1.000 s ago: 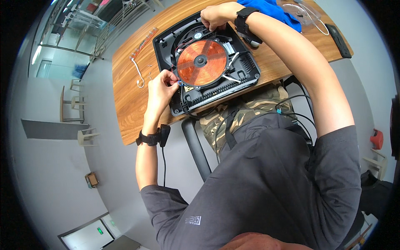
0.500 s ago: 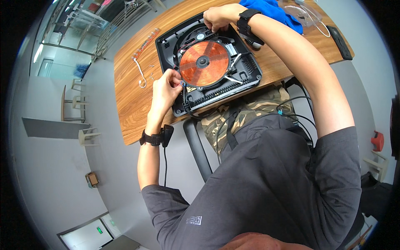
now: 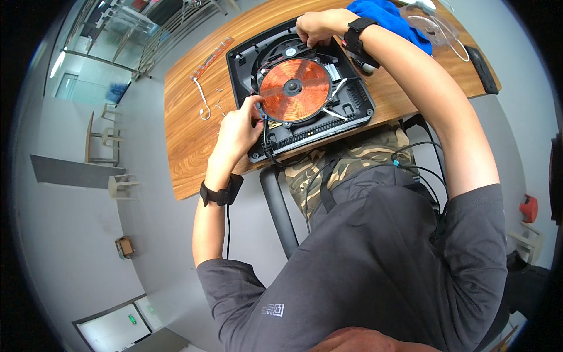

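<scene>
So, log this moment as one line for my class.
Left hand beside copper coil | right hand at far side of open case | coil inside case | blue cloth on table

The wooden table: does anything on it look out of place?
Yes: several tiny loose pieces, too small to identify, lie on the table left of the open black housing, apart from it; they look stray.

I'm counting two hands (image 3: 237, 130), two black wristbands (image 3: 219, 192), one copper coil (image 3: 303, 92), one open black housing (image 3: 239, 73), one blue cloth (image 3: 394, 24), one long black bar (image 3: 482, 70), and just one wooden table (image 3: 190, 135).
</scene>
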Demonstrator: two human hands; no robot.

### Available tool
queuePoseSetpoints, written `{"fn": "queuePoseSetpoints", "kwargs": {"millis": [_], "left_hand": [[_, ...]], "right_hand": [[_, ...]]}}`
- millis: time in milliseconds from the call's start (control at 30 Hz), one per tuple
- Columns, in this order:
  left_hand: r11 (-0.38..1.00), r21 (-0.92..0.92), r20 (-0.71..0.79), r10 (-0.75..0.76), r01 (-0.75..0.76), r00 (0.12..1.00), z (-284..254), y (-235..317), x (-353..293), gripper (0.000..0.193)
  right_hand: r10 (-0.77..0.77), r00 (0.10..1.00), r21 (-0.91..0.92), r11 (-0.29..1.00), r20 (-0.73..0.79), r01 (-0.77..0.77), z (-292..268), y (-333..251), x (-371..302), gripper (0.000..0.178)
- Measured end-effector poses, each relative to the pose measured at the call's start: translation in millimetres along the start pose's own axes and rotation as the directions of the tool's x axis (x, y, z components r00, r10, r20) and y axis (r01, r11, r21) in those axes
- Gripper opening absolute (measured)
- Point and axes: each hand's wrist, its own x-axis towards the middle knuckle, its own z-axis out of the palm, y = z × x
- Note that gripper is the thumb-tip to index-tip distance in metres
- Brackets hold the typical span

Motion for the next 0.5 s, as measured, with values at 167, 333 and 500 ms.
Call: {"fn": "queuePoseSetpoints", "kwargs": {"millis": [167, 333, 500], "left_hand": [[0.996, 0.085, 0.0, 0.03, -0.03, 1.0, -3.7, 6.6, 1.8, 0.049], [0.993, -0.115, 0.035, 0.044, -0.04, 0.998, -8.0, -2.7, 0.9, 0.05], [0.934, -0.358, 0.092, 0.013, 0.021, 0.996, -20.6, -8.0, -6.2, 0.044]], "right_hand": [[-0.036, 0.999, -0.037, 0.999, 0.039, 0.038, 1.5, 8.8, 12.7, 0.021], [-0.054, 0.998, 0.023, 0.998, 0.038, 0.054, 1.4, 15.8, 13.0, 0.022], [-0.023, 0.997, 0.022, 1.0, 0.072, 0.022, -2.4, 10.3, 10.9, 0.023]]}}
